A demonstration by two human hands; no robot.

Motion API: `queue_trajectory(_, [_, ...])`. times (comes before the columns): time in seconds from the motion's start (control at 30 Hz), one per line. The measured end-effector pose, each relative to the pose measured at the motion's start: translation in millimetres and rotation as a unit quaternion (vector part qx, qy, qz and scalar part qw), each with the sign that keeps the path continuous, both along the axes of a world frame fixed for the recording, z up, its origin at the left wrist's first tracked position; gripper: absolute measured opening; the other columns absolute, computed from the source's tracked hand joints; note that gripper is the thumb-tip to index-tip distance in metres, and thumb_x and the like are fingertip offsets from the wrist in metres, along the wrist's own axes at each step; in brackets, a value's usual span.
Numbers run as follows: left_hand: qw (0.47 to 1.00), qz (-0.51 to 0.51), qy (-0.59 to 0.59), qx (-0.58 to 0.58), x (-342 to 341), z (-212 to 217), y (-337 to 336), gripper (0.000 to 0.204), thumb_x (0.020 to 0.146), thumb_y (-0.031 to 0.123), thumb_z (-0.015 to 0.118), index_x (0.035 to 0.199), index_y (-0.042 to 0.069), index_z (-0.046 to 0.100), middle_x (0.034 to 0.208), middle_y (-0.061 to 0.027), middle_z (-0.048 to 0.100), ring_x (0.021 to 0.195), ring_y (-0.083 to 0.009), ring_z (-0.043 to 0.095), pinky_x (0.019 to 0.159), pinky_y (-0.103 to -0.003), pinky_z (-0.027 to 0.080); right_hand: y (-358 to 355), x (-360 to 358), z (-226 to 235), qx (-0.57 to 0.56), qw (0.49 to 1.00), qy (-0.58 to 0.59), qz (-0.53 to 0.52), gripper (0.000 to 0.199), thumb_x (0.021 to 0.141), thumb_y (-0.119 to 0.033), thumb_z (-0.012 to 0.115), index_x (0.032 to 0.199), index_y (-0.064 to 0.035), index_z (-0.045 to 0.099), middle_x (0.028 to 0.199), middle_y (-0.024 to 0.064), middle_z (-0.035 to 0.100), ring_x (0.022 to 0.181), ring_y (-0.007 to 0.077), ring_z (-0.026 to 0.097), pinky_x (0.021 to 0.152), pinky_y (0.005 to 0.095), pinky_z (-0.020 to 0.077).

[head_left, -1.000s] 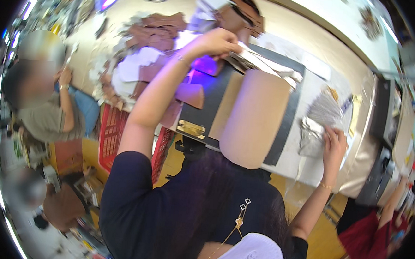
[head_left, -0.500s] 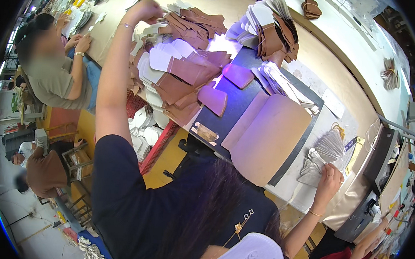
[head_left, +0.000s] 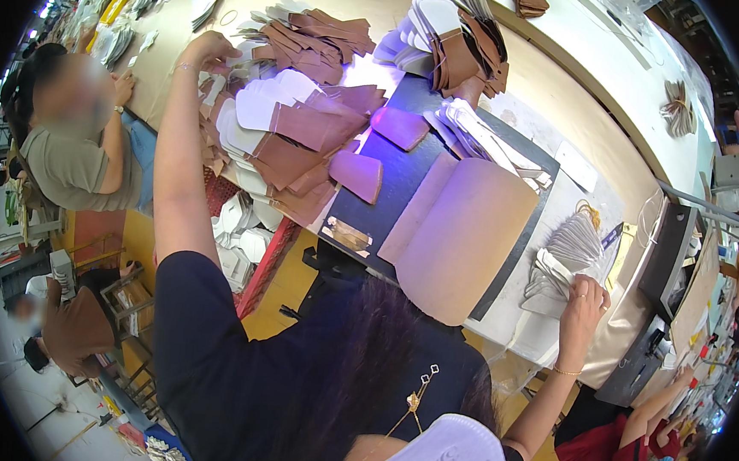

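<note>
The single view looks down from head height, at close range. Its wide fisheye faces the worktable, taking in the left hand and right hand

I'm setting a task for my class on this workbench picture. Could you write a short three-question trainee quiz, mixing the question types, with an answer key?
1. Multiple choice: Which thing is the right hand nearest to?
A) the curved beige board
B) the bundle of pale grey pieces
C) a pile of brown pieces

2. True or false: The left hand and the right hand are on opposite sides of the black mat.

3. Fill in the missing word: The basket holding white pieces is coloured ____.

Key: 1. B; 2. true; 3. red
</note>
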State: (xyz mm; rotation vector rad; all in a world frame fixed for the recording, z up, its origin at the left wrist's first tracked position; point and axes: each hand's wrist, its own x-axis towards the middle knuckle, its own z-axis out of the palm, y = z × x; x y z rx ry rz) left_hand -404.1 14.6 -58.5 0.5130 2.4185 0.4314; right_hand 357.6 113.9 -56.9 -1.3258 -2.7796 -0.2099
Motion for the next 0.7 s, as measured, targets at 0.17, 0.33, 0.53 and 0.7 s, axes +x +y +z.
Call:
queue_trajectory(0.17, [0.997, 0.001, -0.071, 0.041, 1, 0, -4, 0.019, 0.075, 0.007, 0.073, 0.086, 0.001, 0.059, 0.074, -0.0049, 0.061, 0.060, -0.0158, 0.061, 0.049, -0.027, 0.050, 1, 1, 4, -0.022, 1.000, 0.020, 0.001, 0.007, 0.082, -0.003, 0.054, 0.087, -0.0057, 0.049, 0.080, 0.0101, 0.054, 0.082, 0.0260, 0.052, 0.088, 0.0397, 0.0345])
queue_trajectory(0.33, [0.995, -0.056, -0.039, 0.068, 16, 13, -11, 0.013, 0.074, 0.002, 0.067, 0.084, 0.003, 0.059, 0.068, -0.0026, 0.060, 0.056, -0.0099, 0.057, 0.043, -0.021, 0.039, 4, 5, 7, -0.069, 0.997, -0.001, -0.017, 0.007, 0.082, -0.003, 0.054, 0.086, -0.0065, 0.049, 0.074, 0.0099, 0.056, 0.072, 0.0271, 0.053, 0.082, 0.0381, 0.0358])
queue_trajectory(0.53, [0.990, -0.127, -0.017, 0.057, 47, 39, -21, 0.017, 0.075, 0.005, 0.060, 0.091, 0.003, 0.063, 0.069, -0.0014, 0.060, 0.051, -0.0067, 0.048, 0.043, -0.020, 0.037, 7, 6, 21, -0.133, 0.989, -0.045, -0.040, 0.007, 0.087, -0.003, 0.052, 0.093, -0.0052, 0.051, 0.075, 0.0122, 0.061, 0.067, 0.0316, 0.055, 0.075, 0.0396, 0.0394])
queue_trajectory(0.7, [0.985, -0.151, 0.014, 0.080, 85, 86, -34, 0.025, 0.078, 0.009, 0.055, 0.100, 0.004, 0.064, 0.080, 0.0009, 0.061, 0.061, -0.0044, 0.051, 0.051, -0.020, 0.040, 4, 7, 23, -0.147, 0.988, -0.002, -0.050, 0.011, 0.088, -0.007, 0.054, 0.098, -0.0090, 0.052, 0.075, 0.0129, 0.062, 0.065, 0.0323, 0.058, 0.060, 0.0408, 0.0437])
